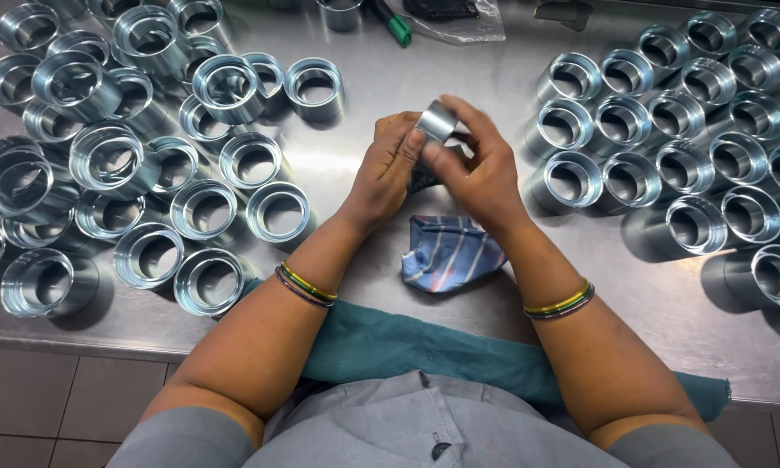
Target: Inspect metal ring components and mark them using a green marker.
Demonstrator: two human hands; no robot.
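Above the striped cloth [449, 251], left hand [388, 169] and right hand [481, 169] both close fingers on one metal ring [437, 120].

A shiny metal ring [437, 120], tilted, held above the table centre.

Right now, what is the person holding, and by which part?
A small shiny metal ring, held between both hands: the left hand and right hand pinch its outer wall with their fingertips, above a striped cloth.
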